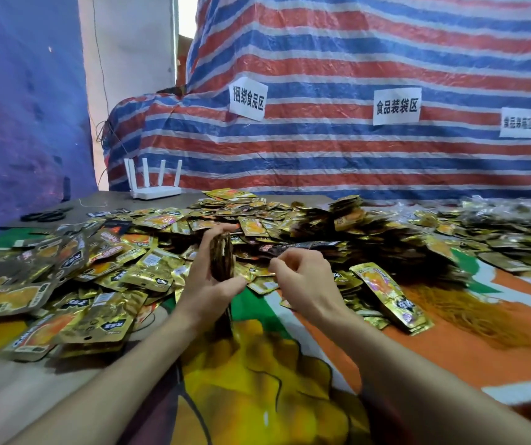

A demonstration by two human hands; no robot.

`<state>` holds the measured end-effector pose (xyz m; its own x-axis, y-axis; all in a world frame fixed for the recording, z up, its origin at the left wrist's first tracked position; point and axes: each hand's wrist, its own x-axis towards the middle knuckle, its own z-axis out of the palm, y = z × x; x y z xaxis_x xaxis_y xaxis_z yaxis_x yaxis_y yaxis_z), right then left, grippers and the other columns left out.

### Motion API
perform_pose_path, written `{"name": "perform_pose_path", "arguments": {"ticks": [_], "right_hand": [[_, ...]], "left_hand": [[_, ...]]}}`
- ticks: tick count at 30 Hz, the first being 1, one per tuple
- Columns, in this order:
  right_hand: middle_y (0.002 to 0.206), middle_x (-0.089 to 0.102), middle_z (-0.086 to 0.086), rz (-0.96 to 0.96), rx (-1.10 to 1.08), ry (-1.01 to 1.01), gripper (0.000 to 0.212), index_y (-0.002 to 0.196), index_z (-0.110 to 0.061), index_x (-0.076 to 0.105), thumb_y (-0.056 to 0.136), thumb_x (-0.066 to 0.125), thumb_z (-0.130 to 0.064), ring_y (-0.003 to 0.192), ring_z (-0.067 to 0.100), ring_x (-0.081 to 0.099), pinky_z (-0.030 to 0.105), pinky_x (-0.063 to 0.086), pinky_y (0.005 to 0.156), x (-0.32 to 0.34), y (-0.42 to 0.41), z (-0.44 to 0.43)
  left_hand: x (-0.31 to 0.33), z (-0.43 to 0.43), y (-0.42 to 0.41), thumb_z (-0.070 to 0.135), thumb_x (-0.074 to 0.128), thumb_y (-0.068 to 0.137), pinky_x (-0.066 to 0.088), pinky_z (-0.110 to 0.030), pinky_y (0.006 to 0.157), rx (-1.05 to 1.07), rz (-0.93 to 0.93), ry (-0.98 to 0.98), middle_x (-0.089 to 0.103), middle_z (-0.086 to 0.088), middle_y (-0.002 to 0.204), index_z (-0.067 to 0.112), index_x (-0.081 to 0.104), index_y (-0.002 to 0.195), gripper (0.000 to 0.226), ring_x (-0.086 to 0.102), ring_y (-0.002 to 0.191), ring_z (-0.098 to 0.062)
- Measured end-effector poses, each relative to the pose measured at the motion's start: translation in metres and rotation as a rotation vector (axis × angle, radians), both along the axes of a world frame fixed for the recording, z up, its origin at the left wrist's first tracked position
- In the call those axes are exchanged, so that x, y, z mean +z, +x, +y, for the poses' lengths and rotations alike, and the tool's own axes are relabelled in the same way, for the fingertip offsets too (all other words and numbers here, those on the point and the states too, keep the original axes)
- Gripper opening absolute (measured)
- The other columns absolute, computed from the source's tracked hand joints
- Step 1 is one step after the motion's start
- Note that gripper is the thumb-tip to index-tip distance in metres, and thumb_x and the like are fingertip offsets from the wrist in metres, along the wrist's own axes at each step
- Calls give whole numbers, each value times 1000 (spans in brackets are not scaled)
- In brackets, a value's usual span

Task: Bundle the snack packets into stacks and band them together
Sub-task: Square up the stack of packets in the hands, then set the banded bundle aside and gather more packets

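While my left hand (207, 284) grips the stack (222, 258) of snack packets on edge, thumb under it and fingers curled over its top, no band is seen on it. It hangs just above the printed table cloth (257, 364).

My right hand (302, 277), just right of the stack and apart from it, has its fingers curled and thumb and forefinger pinched together. Whether they hold a band or a packet corner, I cannot tell.

Risks, as judged:
- The stack may fan out or slip, since one hand alone clamps glossy foil.
- A band stretched over uneven edges may snap off or crumple the outer packets.
- A dropped stack would be lost in the loose packets (113, 271) left of and beyond my fingers.

Containers: none seen. Packets lie in open heaps on the table. To the right of my right hand lies a blurred orange-brown pile (469, 309), probably bands.

Farther off to the left lie scissors (45, 216), then a white router (154, 184). Behind everything hangs a striped tarp (354, 59) with paper labels (247, 98).
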<state>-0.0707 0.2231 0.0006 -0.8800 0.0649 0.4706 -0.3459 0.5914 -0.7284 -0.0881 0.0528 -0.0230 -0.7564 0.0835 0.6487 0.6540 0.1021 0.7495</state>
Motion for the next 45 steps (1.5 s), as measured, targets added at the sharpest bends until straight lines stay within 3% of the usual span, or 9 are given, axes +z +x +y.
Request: {"name": "perform_pose_path", "arguments": {"ticks": [6,9,13,17,22,33,37,41,45], "right_hand": [[86,67,0,62,-400,412,11,93,-23,67,88,57,-26,76,27,60,37,51,69,34,4,95],[91,66,11,-155,-598,795,2,84,-12,57,85,57,-11,74,31,55,35,45,65,50,6,155],[77,54,2,-491,-684,1006,7,84,-14,50,90,52,-15,81,29,60,33,52,71,37,14,208],[74,48,2,-499,-761,972,20,74,-15,40,89,51,-8,72,25,57,33,49,66,21,18,227],[72,55,7,-415,-795,817,15,75,-11,50,85,61,-10,64,25,56,29,43,57,32,20,226],[74,64,10,-380,-798,624,8,77,-9,71,74,76,-15,69,26,59,39,49,79,46,18,208],[74,66,14,-427,-765,572,13,77,-5,64,75,73,-15,73,29,65,42,52,82,47,13,210],[68,66,15,-484,-706,515,15,85,1,59,77,66,-11,59,27,63,34,51,60,48,11,212],[54,59,11,-510,-660,517,9,68,1,62,72,70,0,47,25,54,28,44,49,49,8,211]], "left_hand": [[1,3,4,4,62,63,41,-36,58,-52,-28,-19,48,-8,74,39,50,130,77,49,65,-19],[1,1,3,6,63,63,40,-36,60,-63,-50,1,47,-10,76,40,51,129,75,48,66,-19],[1,-1,2,7,62,63,40,-32,59,-59,-62,15,46,-8,75,37,52,130,74,46,65,-17],[0,-2,2,9,62,62,44,-26,60,-48,-64,-6,49,-3,76,43,51,130,76,49,66,-12],[1,-2,1,10,63,61,45,-34,64,-53,-78,4,50,-5,78,43,52,130,77,51,68,-13],[0,-2,-1,10,62,62,46,-28,61,-62,-67,-8,50,-5,82,41,51,132,77,50,68,-11],[0,-2,-2,9,62,63,44,-24,59,-73,-66,-13,49,-5,81,39,50,133,77,49,67,-10],[1,-2,-1,9,61,63,47,-21,61,-78,-56,-11,50,-6,85,39,51,132,76,51,68,-7],[1,-1,1,8,61,63,48,-19,61,-72,-46,-2,51,-7,89,39,52,130,75,52,67,-3]]}}
